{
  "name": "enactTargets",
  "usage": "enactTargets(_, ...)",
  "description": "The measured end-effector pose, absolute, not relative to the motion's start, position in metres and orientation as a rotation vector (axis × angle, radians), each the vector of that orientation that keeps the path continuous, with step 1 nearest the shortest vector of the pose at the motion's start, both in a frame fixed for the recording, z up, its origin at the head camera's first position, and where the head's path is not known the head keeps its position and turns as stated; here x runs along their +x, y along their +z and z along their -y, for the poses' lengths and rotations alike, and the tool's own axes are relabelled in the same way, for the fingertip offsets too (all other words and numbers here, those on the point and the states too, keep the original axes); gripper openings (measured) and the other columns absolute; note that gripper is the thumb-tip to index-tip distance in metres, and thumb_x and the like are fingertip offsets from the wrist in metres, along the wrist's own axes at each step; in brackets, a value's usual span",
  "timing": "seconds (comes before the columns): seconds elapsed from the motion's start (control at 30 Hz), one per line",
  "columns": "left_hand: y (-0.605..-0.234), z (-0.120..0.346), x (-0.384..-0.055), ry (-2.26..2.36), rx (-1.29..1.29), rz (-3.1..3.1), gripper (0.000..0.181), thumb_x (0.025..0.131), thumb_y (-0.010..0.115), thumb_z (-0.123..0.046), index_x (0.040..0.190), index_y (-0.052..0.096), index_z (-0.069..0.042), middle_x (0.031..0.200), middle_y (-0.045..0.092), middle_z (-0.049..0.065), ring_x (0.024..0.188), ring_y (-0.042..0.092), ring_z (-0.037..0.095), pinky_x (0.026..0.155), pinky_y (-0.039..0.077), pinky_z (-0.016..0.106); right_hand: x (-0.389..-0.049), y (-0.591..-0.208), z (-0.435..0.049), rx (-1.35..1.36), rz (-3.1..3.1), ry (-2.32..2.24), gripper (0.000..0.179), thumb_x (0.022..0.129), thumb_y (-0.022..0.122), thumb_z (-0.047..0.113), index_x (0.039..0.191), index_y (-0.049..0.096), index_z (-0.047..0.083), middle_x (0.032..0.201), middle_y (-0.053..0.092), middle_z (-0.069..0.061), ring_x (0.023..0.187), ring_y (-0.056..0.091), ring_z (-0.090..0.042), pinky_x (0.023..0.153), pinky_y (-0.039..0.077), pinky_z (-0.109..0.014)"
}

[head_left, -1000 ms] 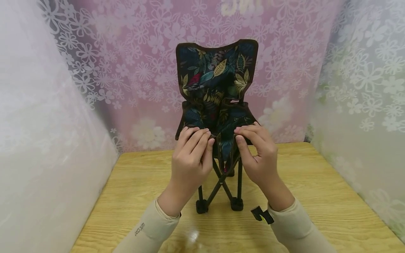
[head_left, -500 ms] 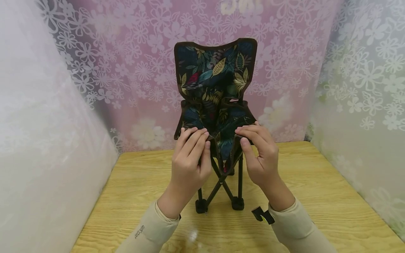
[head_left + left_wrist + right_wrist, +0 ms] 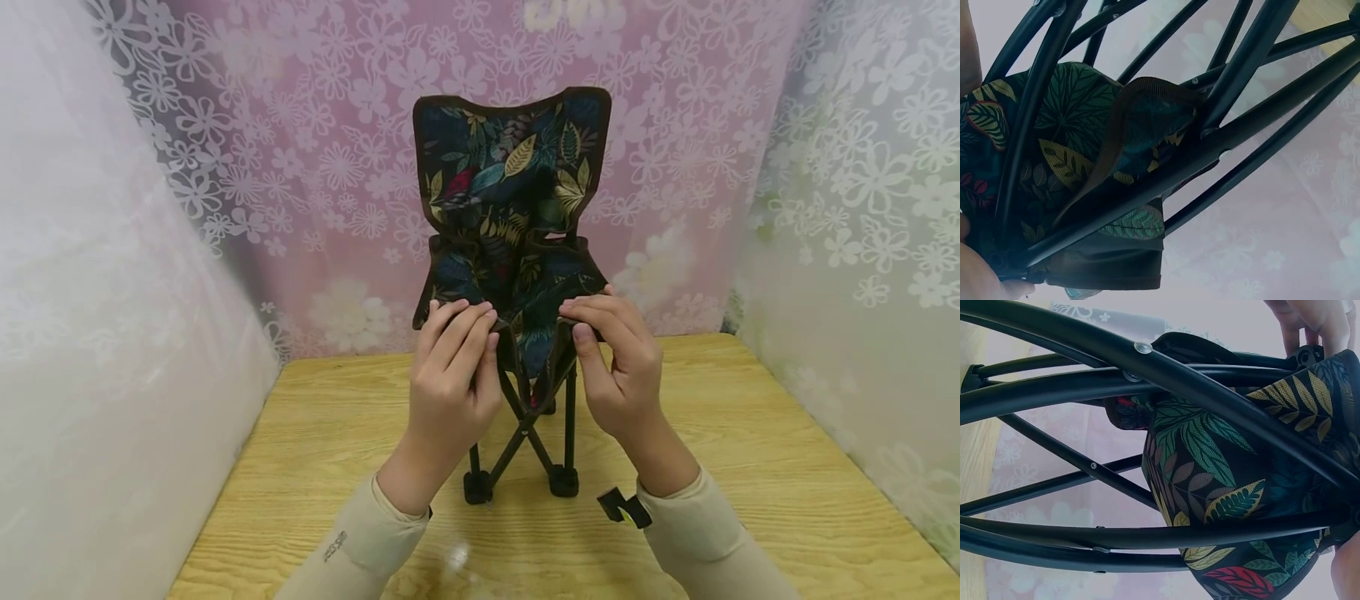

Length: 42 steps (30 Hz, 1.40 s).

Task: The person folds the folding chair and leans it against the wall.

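Note:
A small folding camp chair (image 3: pixel 517 158) with dark leaf-print fabric and brown edging stands upright, partly folded, in the head view. Its seat (image 3: pixel 534 354) sags in a V between the two front corners. My left hand (image 3: pixel 453 379) grips the left front corner, fingers over the top and thumb at the inner side. On the right front corner, my right hand (image 3: pixel 622 371) holds on in the same way. Both wrist views show the seat's underside (image 3: pixel 1063 125) behind black crossed tubes (image 3: pixel 1210 394). The palms hide the corner joints in the head view.
The chair's black feet (image 3: pixel 562 481) rest on a wood-grain table (image 3: pixel 337 442). Behind it hangs a pink flowered curtain (image 3: pixel 337 183), with pale sheets at left (image 3: pixel 135 333) and right (image 3: pixel 847 333). A black strap (image 3: pixel 624 508) sticks out from the right sleeve.
The two hands have spread apart very slightly, the right thumb shifting a little to the right. The chair's front legs stand marginally wider; both hands keep their hold.

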<state>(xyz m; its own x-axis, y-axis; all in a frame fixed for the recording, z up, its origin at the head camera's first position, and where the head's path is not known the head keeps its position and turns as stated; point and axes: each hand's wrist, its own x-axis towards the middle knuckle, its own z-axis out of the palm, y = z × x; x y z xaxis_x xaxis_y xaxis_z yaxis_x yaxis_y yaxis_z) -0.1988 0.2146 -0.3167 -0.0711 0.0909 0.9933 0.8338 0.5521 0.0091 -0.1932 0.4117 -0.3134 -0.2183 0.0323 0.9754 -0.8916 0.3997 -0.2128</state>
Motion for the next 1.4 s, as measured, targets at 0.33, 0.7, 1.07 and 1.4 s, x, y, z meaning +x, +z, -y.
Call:
enactTargets(0.33,-0.317,-0.219,-0.204,-0.747,-0.814,1.503,0.017,0.1,0.069,-0.002,0.111,0.079,0.005,0.114,0.079,0.019,0.114,0.069,0.038,0.117,0.048,0.059,-0.197,-0.315,-0.407,0.758,1.535,1.033,0.032,0.109,0.061,0.019,0.104,0.078,-0.007,0.104,0.074,-0.025,0.111,0.069,-0.027,0.126,0.039,-0.052)
enactTargets(0.7,-0.311,-0.221,-0.208,-0.7,-0.807,1.521,0.016,0.099,0.071,-0.003,0.111,0.079,0.005,0.114,0.079,0.019,0.115,0.07,0.039,0.116,0.048,0.06,-0.201,-0.311,-0.403,0.733,1.52,1.024,0.029,0.108,0.062,0.017,0.102,0.078,-0.006,0.102,0.074,-0.024,0.108,0.07,-0.027,0.124,0.039,-0.056)
enactTargets(1.07,-0.308,-0.224,-0.212,-0.679,-0.805,1.517,0.017,0.097,0.073,-0.002,0.112,0.079,0.005,0.114,0.079,0.019,0.114,0.07,0.039,0.113,0.049,0.064,-0.208,-0.307,-0.396,0.71,1.524,1.0,0.03,0.109,0.061,0.019,0.103,0.079,-0.005,0.101,0.075,-0.022,0.104,0.069,-0.035,0.121,0.041,-0.06)
enactTargets(1.4,-0.306,-0.226,-0.215,-0.662,-0.804,1.521,0.017,0.098,0.073,-0.003,0.111,0.079,0.005,0.114,0.08,0.019,0.113,0.071,0.039,0.111,0.05,0.065,-0.211,-0.305,-0.39,0.678,1.542,0.98,0.023,0.107,0.061,0.011,0.103,0.079,-0.004,0.101,0.075,-0.021,0.102,0.069,-0.036,0.12,0.041,-0.064)
